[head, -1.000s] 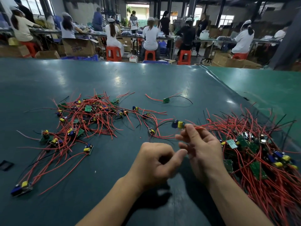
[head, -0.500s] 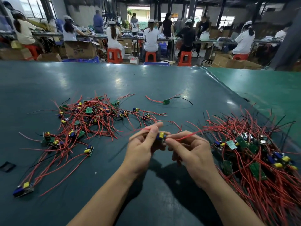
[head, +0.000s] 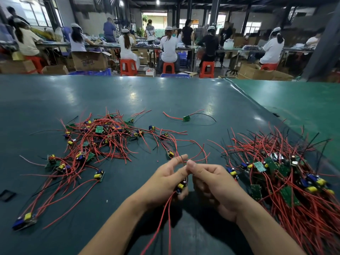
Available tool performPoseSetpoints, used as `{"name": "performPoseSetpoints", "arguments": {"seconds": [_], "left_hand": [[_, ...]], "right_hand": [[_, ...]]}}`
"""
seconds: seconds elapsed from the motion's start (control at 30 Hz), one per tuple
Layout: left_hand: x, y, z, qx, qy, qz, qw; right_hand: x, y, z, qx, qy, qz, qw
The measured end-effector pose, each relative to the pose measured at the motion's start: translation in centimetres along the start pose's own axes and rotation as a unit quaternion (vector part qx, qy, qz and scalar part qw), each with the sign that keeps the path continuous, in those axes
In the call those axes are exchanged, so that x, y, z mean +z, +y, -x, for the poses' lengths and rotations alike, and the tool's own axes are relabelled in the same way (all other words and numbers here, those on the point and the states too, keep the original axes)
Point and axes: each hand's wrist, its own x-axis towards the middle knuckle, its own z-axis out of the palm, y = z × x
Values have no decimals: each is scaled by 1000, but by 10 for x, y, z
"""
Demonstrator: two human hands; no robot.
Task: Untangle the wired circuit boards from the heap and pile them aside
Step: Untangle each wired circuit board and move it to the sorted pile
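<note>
Centrally, near front edge of table (head: 165,92): left hand (head: 165,183) clenched around small circuit board (head: 181,186) with yellow capacitor, red wires (head: 166,214) trailing down toward front edge. Right hand (head: 213,183) touching left, fingers curled, thumb pinching thin wire at left fingertips. Dense heap (head: 287,173) of wired boards toward right edge. Looser pile (head: 95,144) spread toward left edge. Single wired board (head: 186,118) lying apart, farther back.
</note>
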Motion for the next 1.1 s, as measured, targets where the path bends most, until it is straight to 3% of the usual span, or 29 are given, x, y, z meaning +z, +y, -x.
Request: {"name": "performPoseSetpoints", "arguments": {"seconds": [0.13,0.33,0.47,0.53,0.67,0.73,1.1], "left_hand": [[-1,3,4,9,-14,-3,1000],[-4,3,2,-15,-6,22,1000],[-7,8,5,-33,-30,42,998],[-9,8,5,-38,-20,41,998],[-10,8,7,-40,-26,46,998],[-12,8,8,-43,-42,36,998],[-3,6,5,-38,-69,78,994]], "right_hand": [[1,-1,0,-26,-22,-39,999],[4,6,-6,-90,96,-71,989],[3,6,-9,-70,115,-115,984],[2,7,-8,-57,100,-102,988],[1,5,-5,-29,-2,-87,996],[0,4,-5,-30,-8,-79,996],[-3,9,-18,-154,202,-121,960]]}}
